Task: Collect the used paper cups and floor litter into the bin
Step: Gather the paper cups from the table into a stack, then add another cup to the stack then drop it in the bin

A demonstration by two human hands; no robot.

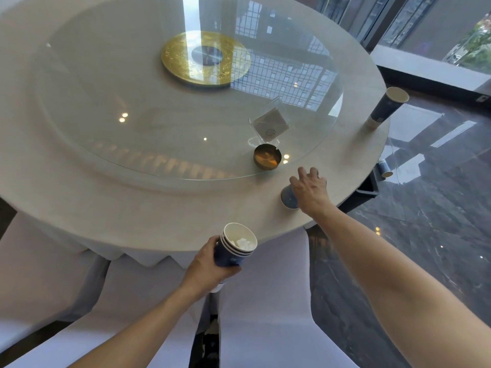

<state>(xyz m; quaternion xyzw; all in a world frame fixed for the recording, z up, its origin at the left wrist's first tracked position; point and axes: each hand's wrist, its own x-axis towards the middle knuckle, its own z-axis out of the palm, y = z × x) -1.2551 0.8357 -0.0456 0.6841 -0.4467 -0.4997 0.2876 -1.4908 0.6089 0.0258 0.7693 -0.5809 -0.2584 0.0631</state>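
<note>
Round table (pixel 132 213) with a glass turntable (pixel 164 123), taken as the landmark. Held above the table's near edge, a stack of nested blue paper cups (pixel 235 248) with white rims; the innermost cup contains crumpled white paper. The left hand (pixel 210 264) wraps the stack's side, fingers curled closed around it. On the table's near-right rim stands a single blue cup (pixel 289 198); the right hand (pixel 309 191) covers its top, fingers spread and partly bent, touching the cup, though a firm grip cannot be told. Another blue cup (pixel 385 107) stands upright at the table's far-right edge. On the floor, beyond the right edge, lies a fallen cup (pixel 385 170). On the turntable's right part sit a brass ashtray (pixel 267 156) and a clear card holder (pixel 269 123).
</note>
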